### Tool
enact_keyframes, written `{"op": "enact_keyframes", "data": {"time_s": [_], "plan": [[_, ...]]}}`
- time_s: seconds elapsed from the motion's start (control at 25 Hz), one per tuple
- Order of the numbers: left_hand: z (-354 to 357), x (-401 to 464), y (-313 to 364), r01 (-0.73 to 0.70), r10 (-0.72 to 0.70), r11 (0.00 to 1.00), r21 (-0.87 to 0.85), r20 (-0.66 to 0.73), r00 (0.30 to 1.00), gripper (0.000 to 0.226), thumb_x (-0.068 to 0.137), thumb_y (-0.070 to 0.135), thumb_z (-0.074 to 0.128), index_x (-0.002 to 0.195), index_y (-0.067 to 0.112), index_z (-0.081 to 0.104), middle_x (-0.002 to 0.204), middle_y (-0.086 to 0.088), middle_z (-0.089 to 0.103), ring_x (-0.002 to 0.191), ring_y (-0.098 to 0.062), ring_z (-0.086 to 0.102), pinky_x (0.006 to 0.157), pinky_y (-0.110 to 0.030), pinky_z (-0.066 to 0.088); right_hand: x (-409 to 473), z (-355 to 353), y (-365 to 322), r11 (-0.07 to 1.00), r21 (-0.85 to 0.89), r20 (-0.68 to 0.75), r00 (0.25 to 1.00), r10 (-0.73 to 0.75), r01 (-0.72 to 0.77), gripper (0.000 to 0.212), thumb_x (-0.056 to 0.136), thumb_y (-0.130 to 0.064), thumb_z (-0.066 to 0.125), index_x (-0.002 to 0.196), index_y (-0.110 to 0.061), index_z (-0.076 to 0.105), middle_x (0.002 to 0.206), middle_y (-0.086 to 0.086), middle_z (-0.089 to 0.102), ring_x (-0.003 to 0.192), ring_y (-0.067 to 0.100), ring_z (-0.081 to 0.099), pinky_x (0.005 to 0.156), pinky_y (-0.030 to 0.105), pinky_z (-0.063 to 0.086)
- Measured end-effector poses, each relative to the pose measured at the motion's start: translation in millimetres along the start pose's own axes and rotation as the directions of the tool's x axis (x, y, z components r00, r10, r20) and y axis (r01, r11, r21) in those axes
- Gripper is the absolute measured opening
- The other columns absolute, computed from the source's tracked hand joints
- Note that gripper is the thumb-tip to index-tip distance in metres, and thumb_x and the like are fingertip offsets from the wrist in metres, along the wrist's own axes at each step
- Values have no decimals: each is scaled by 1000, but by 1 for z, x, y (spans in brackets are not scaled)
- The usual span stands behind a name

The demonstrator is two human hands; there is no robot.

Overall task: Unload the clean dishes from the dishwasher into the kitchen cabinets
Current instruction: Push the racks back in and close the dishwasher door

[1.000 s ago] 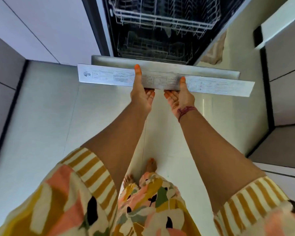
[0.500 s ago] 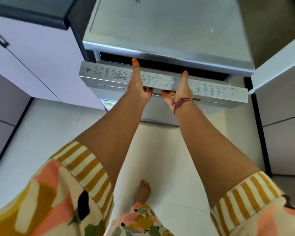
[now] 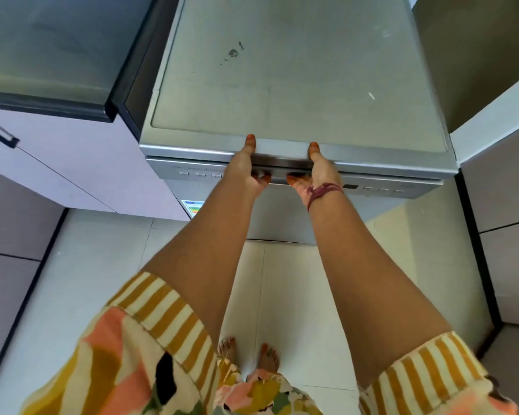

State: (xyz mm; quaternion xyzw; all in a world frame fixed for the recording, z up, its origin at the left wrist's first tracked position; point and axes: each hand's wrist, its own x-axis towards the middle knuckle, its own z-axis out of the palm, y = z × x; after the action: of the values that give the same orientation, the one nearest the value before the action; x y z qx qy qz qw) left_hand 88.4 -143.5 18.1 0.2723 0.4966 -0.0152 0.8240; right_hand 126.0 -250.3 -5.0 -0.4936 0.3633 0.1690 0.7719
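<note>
The silver dishwasher point(image 3: 282, 70) stands with its door point(image 3: 378, 187) up against the body, so the racks and any dishes inside are hidden. My left hand point(image 3: 246, 170) and my right hand point(image 3: 322, 173) both grip the door's top edge at the middle of the control strip. Each thumb lies up over the front lip of the dishwasher's top, and the fingers curl under the handle recess. A red thread is tied round my right wrist.
A dark glossy countertop point(image 3: 42, 55) adjoins the dishwasher on the left, above a lilac cabinet front with a black handle point(image 3: 2, 136). Pale cabinet fronts point(image 3: 504, 205) stand close on the right. My bare feet point(image 3: 252, 354) are on the light tiled floor.
The door has swung up from nearly flat to closed, with both hands holding its top edge throughout. The racks seen a second ago are now covered.
</note>
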Motion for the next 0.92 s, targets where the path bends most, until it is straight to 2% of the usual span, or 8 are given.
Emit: {"op": "enact_keyframes", "data": {"time_s": [0.08, 0.28, 0.36, 0.48, 0.64, 0.92], "plan": [[-1, 0, 2, 16, -15, 1000, 20, -28, 999, 56, 76, 39, 77, 118, 10, 53, 111, -8, 61, 104, -25, 60, 85, -39, 54, 0, 2, 1, 999, 36, -29, 1000, 5, -4, 57, 77, -29, 78, 120, -6, 49, 117, 17, 60, 101, 34, 62, 83, 52, 55], [0, 8, 1, -4, 9, 998, 56, -98, 995, 63, 71, 42, 81, 120, 12, 55, 110, -7, 64, 93, -22, 63, 70, -32, 55, -1, 1, 4, 997, 76, -62, 998, 8, -3, 38, 77, -26, 78, 96, -9, 50, 108, 15, 61, 102, 34, 62, 86, 53, 54], [0, 11, 0, -16, 22, 999, 50, -115, 993, 65, 69, 42, 82, 119, 12, 54, 110, -7, 62, 94, -23, 62, 73, -33, 57, -3, 1, 4, 996, 86, -68, 998, 7, -1, 34, 77, -25, 78, 85, -11, 48, 106, 15, 60, 102, 34, 62, 87, 53, 54], [2, 15, -1, -37, 45, 998, 58, -136, 990, 68, 68, 42, 82, 121, 12, 53, 113, -8, 60, 97, -24, 62, 81, -37, 57, -5, 1, 4, 997, 78, -76, 997, 11, -5, 36, 77, -27, 78, 80, -12, 46, 108, 15, 61, 103, 34, 63, 87, 52, 54], [4, 18, -1, -42, 52, 997, 72, -141, 989, 64, 70, 42, 81, 120, 11, 53, 110, -8, 62, 96, -24, 63, 81, -37, 58, -6, 2, 2, 997, 75, -87, 996, 10, -3, 36, 78, -26, 78, 76, -12, 45, 93, 13, 60, 101, 35, 64, 87, 52, 54], [3, 25, 0, -69, 80, 994, 88, -132, 988, 64, 71, 40, 81, 120, 12, 52, 112, -9, 62, 96, -26, 64, 78, -39, 59, -3, 2, 3, 997, 81, -58, 998, -3, 8, 31, 80, -22, 76, 77, -11, 47, 107, 18, 61, 102, 36, 64, 86, 52, 55]]}}
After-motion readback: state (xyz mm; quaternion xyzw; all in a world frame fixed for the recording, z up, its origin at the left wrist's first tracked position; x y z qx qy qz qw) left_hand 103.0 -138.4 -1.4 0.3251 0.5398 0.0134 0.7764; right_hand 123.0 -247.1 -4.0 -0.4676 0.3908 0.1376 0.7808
